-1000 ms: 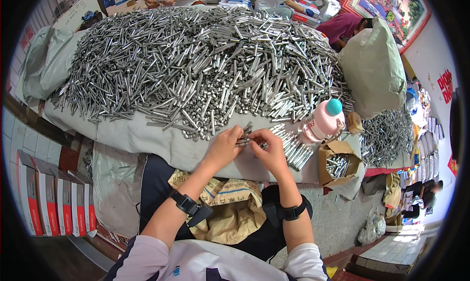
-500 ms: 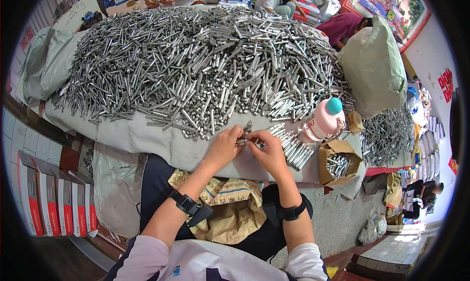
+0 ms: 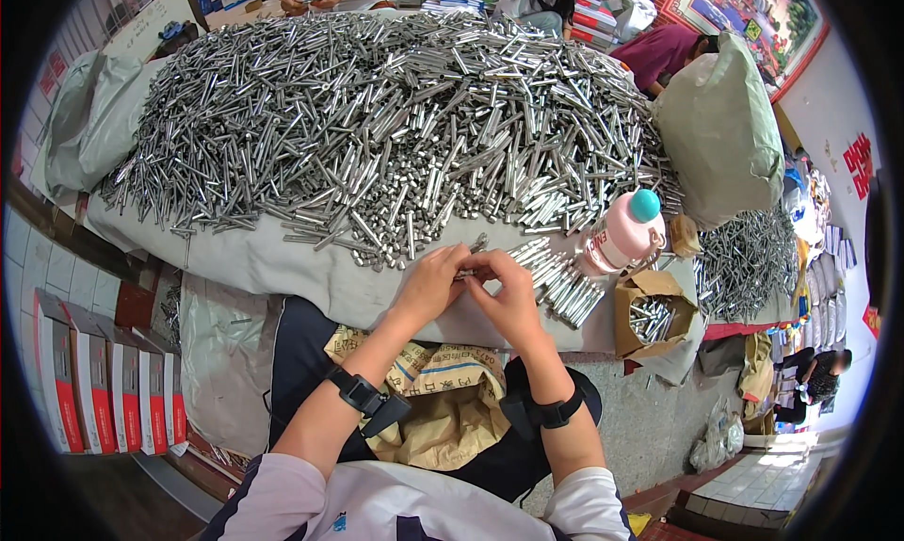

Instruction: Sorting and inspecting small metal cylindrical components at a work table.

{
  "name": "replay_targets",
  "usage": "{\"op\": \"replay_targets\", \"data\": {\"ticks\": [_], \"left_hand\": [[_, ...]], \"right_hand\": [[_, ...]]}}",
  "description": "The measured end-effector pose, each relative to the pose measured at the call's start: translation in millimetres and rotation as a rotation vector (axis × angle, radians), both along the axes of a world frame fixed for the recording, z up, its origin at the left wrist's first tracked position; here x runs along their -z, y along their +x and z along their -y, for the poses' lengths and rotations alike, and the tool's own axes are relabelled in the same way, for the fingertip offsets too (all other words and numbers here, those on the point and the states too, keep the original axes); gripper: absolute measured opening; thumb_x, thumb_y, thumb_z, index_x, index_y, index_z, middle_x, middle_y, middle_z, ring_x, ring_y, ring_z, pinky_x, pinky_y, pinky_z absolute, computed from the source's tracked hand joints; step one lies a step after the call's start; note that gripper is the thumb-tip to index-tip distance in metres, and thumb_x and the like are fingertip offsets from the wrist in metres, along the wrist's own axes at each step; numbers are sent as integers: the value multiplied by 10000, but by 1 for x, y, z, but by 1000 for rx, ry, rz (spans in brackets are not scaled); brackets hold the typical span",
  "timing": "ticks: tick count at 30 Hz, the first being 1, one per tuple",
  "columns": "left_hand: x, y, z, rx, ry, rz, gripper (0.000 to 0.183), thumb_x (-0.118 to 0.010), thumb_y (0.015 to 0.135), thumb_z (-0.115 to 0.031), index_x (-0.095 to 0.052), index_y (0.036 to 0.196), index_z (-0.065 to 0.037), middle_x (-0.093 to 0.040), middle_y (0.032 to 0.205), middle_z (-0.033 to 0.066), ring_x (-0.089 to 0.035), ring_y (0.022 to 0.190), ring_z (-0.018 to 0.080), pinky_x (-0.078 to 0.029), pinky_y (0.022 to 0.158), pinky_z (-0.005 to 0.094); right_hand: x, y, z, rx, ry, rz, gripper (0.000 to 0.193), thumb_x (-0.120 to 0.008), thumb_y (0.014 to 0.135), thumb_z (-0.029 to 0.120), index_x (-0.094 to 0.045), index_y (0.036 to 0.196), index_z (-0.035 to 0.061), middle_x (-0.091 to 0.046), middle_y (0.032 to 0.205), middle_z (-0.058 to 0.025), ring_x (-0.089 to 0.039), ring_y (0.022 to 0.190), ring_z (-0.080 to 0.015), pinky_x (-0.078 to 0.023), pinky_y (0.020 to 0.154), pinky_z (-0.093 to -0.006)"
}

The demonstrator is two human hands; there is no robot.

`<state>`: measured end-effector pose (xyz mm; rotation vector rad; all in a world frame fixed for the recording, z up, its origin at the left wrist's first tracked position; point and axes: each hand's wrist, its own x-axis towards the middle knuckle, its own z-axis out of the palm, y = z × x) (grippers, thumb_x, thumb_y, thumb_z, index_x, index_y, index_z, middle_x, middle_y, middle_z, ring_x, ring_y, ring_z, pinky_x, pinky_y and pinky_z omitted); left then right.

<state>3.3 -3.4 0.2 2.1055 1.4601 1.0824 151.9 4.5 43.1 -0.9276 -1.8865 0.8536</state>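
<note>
At the front edge of a cloth-covered table [image 3: 254, 263], both my hands meet over small metal parts. My left hand [image 3: 429, 285] is closed on a few short silvery metal tubes; the end of one metal tube [image 3: 479, 243] sticks out beyond its fingers. My right hand [image 3: 507, 298] pinches at the same spot, its fingertips touching the piece held there, mostly hidden by the fingers. Just beyond lies a large pile of metal tubes [image 3: 395, 117]. To the right of my right hand, a row of metal tubes [image 3: 573, 291] lies side by side.
A pink bottle [image 3: 617, 235] with a teal cap and an open cardboard box [image 3: 629, 315] of tubes stand on the right. Behind them is a pale green sack [image 3: 720, 131]. A brown paper sack [image 3: 443, 423] lies in my lap. Other people sit across the table.
My right hand has shifted slightly up and left, its fingers now bent closer over my left fingertips. A person across the table has leaned and turned.
</note>
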Motion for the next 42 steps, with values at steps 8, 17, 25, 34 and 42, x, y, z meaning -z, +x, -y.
{"op": "replay_targets", "data": {"ticks": [8, 17, 25, 34, 42], "left_hand": [[1, 0, -1, 2, -17, 12, 350, -667, 683, 1, -445, 950, -41, -589, 875, 155, -577, 862, 373, -463, 720, 442], [5, 2, -2, -9, -8, 26, 334, -682, 717, -38, -451, 958, -35, -587, 846, 154, -581, 842, 368, -462, 706, 447], [0, 1, -1, -16, 5, 25, 318, -678, 709, -30, -417, 893, -26, -562, 828, 158, -563, 812, 390, -453, 659, 449], [5, 0, -2, -7, 37, 18, 350, -674, 694, -16, -429, 941, -41, -571, 807, 148, -570, 810, 377, -448, 683, 454], [-1, 0, 0, -1, -3, 6, 359, -673, 690, -16, -418, 942, -48, -568, 804, 141, -565, 798, 368, -446, 678, 451]], "right_hand": [[-6, 6, 0, -16, 1, 107, 225, -626, 758, -33, -620, 978, 10, -585, 800, -106, -615, 697, -222, -494, 637, -303], [-5, 11, -4, -15, -103, 2, 232, -592, 782, -54, -641, 999, 10, -594, 844, -98, -628, 737, -208, -505, 682, -290], [-13, 13, -2, -77, -142, 15, 228, -580, 780, -72, -636, 989, 1, -612, 895, -108, -628, 824, -208, -510, 711, -290], [-10, 6, -1, -46, 72, 96, 206, -595, 756, -63, -622, 946, 12, -611, 877, -119, -626, 797, -285, -501, 678, -329], [-13, 9, 1, -37, 77, 159, 212, -602, 747, -51, -627, 946, 17, -593, 841, -119, -611, 752, -297, -492, 653, -338]]}}
